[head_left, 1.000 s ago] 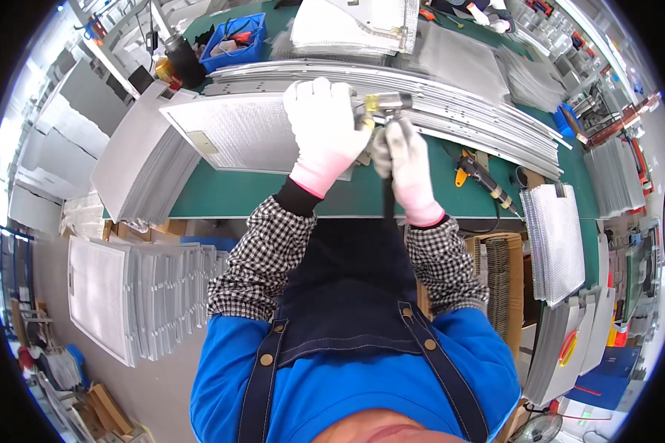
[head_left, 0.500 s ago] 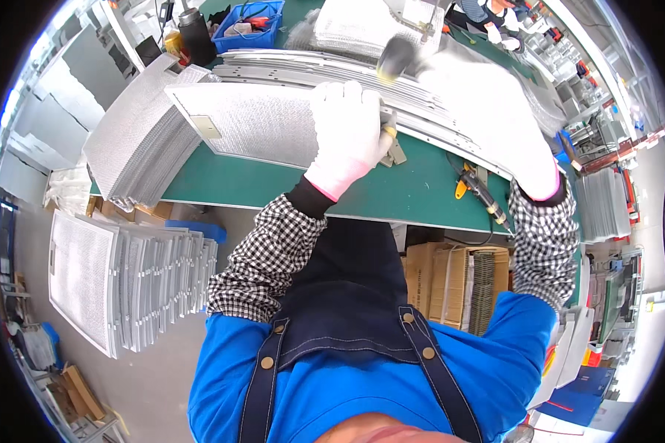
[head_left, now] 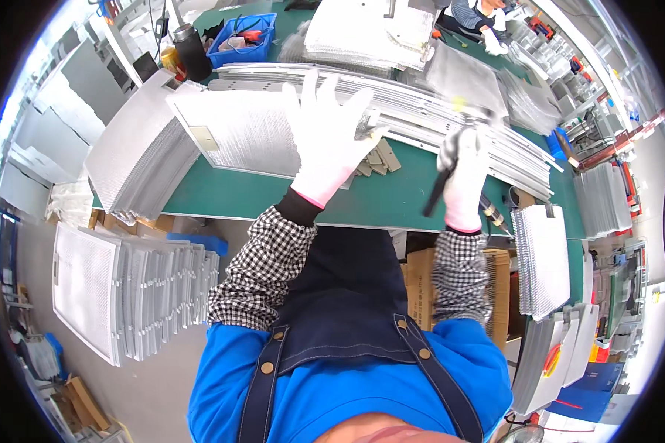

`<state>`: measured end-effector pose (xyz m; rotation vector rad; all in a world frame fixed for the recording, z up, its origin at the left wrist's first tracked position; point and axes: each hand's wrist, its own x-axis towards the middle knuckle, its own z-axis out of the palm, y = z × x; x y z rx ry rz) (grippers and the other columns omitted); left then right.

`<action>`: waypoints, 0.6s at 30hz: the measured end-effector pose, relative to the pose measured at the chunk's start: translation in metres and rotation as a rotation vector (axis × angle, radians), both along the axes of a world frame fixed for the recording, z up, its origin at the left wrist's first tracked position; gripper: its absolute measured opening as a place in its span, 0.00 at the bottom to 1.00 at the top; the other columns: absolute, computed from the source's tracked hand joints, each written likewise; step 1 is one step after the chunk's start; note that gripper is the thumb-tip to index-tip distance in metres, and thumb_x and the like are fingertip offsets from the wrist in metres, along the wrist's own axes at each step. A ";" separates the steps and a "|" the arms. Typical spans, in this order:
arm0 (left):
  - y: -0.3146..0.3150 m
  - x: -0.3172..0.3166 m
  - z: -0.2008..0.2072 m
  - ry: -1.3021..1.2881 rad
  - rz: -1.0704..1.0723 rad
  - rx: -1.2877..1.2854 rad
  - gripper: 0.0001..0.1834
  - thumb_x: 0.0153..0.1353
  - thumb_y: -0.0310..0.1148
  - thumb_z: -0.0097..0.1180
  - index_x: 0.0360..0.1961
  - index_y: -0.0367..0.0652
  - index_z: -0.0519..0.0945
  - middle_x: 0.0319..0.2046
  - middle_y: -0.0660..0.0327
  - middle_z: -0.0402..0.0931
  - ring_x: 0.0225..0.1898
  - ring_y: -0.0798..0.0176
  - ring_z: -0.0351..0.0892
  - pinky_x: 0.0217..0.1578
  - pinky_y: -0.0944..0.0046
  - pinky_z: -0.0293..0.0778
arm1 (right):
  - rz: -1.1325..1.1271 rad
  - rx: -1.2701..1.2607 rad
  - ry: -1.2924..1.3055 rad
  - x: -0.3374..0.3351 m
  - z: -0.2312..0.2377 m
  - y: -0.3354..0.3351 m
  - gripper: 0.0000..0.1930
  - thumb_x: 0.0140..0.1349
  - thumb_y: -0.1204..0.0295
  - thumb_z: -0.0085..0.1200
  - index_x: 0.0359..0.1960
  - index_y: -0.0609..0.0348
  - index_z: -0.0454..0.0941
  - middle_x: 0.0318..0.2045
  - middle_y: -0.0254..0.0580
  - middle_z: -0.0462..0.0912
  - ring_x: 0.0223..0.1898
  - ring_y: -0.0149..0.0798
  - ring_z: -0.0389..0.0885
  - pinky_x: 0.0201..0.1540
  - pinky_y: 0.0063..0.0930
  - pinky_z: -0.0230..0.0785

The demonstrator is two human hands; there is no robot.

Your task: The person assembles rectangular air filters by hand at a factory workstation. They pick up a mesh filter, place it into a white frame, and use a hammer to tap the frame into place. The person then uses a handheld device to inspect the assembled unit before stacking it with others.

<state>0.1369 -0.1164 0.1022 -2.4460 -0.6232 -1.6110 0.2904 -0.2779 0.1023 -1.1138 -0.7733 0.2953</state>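
Note:
My left hand point(head_left: 326, 140), in a white glove, has its fingers spread over the right end of a silver mesh panel point(head_left: 255, 118). The panel has a thin metal frame and a small beige plate near its left corner. In my gloved right hand point(head_left: 468, 173) is a mallet point(head_left: 437, 193), gripped by its dark handle. Its head, blurred by motion, points away from me and shows a yellow patch. Several small flat metal pieces point(head_left: 380, 159) lie on the green table point(head_left: 273, 198) beside my left hand.
Long metal strips point(head_left: 421, 103) lie behind the panel. Mesh panels are stacked at left point(head_left: 137, 140), with framed ones point(head_left: 85, 284) below. An electric screwdriver point(head_left: 493, 213) lies by my right wrist. A blue bin point(head_left: 244, 53) and dark bottle point(head_left: 192, 55) stand at the back; a person point(head_left: 476, 18) works far right.
My right hand has come down and left with the mallet, from over the strips to nearer the table's front. My left hand's fingers have spread and lifted from their closed position at the panel's end.

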 end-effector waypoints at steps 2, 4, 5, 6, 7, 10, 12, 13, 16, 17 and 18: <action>0.001 0.001 -0.001 0.019 0.008 -0.025 0.27 0.47 0.50 0.73 0.43 0.47 0.79 0.41 0.55 0.72 0.50 0.47 0.69 0.61 0.37 0.58 | -0.083 0.295 0.240 -0.015 -0.015 0.020 0.17 0.77 0.56 0.47 0.32 0.54 0.68 0.21 0.28 0.66 0.19 0.23 0.62 0.22 0.19 0.57; 0.005 0.002 -0.009 0.031 -0.001 -0.065 0.27 0.47 0.50 0.73 0.43 0.47 0.79 0.40 0.55 0.71 0.50 0.47 0.68 0.58 0.38 0.60 | 0.055 0.042 0.236 -0.052 -0.030 0.037 0.18 0.78 0.56 0.45 0.32 0.54 0.67 0.20 0.27 0.65 0.19 0.22 0.61 0.21 0.19 0.55; 0.005 0.000 -0.011 0.041 0.001 -0.090 0.26 0.48 0.49 0.72 0.43 0.46 0.78 0.40 0.54 0.71 0.49 0.46 0.69 0.58 0.36 0.60 | 0.265 -0.266 0.171 -0.068 -0.024 0.036 0.18 0.78 0.56 0.44 0.31 0.54 0.67 0.19 0.27 0.65 0.19 0.22 0.60 0.22 0.18 0.53; 0.004 -0.005 -0.015 0.050 0.001 -0.115 0.26 0.48 0.49 0.71 0.42 0.44 0.78 0.40 0.53 0.71 0.49 0.44 0.69 0.57 0.35 0.59 | 0.195 -0.201 0.124 -0.067 -0.025 0.036 0.18 0.78 0.56 0.44 0.32 0.54 0.67 0.20 0.27 0.66 0.19 0.21 0.60 0.21 0.18 0.53; 0.004 -0.008 -0.016 0.059 0.002 -0.140 0.26 0.48 0.49 0.70 0.42 0.43 0.78 0.40 0.51 0.70 0.49 0.43 0.69 0.57 0.34 0.59 | 0.125 -0.136 0.077 -0.064 -0.028 0.035 0.18 0.78 0.56 0.44 0.32 0.55 0.68 0.20 0.28 0.67 0.19 0.21 0.61 0.21 0.18 0.53; 0.001 -0.002 -0.014 0.006 0.021 -0.062 0.24 0.48 0.48 0.70 0.38 0.44 0.76 0.38 0.53 0.69 0.46 0.45 0.68 0.53 0.38 0.60 | 0.017 0.126 0.242 -0.071 -0.032 0.041 0.16 0.79 0.59 0.42 0.36 0.56 0.69 0.21 0.29 0.69 0.18 0.22 0.62 0.21 0.18 0.55; 0.003 -0.007 -0.011 0.016 0.004 -0.054 0.22 0.48 0.46 0.70 0.36 0.45 0.76 0.36 0.54 0.68 0.45 0.45 0.68 0.54 0.38 0.61 | 0.079 -0.051 0.152 -0.077 -0.039 0.039 0.15 0.79 0.60 0.42 0.37 0.57 0.70 0.22 0.29 0.70 0.19 0.21 0.63 0.22 0.17 0.55; 0.003 -0.009 -0.010 0.019 -0.003 -0.048 0.21 0.48 0.46 0.70 0.35 0.45 0.76 0.35 0.55 0.68 0.44 0.45 0.68 0.54 0.38 0.61 | 0.174 -0.207 0.013 -0.073 -0.042 0.035 0.15 0.78 0.61 0.43 0.37 0.58 0.71 0.22 0.29 0.71 0.19 0.21 0.64 0.22 0.17 0.56; -0.003 -0.013 -0.011 -0.039 -0.019 -0.025 0.19 0.48 0.44 0.70 0.34 0.46 0.76 0.33 0.55 0.68 0.43 0.46 0.69 0.54 0.39 0.61 | -0.128 -0.403 -0.221 -0.038 -0.044 0.026 0.13 0.77 0.68 0.43 0.50 0.63 0.76 0.23 0.26 0.71 0.20 0.20 0.66 0.23 0.17 0.59; -0.005 -0.015 -0.010 -0.043 -0.031 -0.014 0.19 0.48 0.44 0.70 0.34 0.47 0.76 0.33 0.56 0.68 0.42 0.46 0.69 0.54 0.40 0.61 | -0.228 -0.513 -0.381 -0.006 -0.068 0.019 0.18 0.76 0.69 0.43 0.62 0.62 0.73 0.23 0.26 0.73 0.22 0.20 0.68 0.26 0.17 0.61; -0.008 -0.017 -0.011 -0.046 -0.042 -0.006 0.18 0.48 0.43 0.70 0.34 0.47 0.76 0.32 0.56 0.68 0.42 0.47 0.69 0.54 0.40 0.62 | -0.259 -0.708 -0.440 0.019 -0.077 0.006 0.22 0.75 0.70 0.44 0.69 0.57 0.69 0.25 0.32 0.76 0.24 0.29 0.71 0.30 0.20 0.65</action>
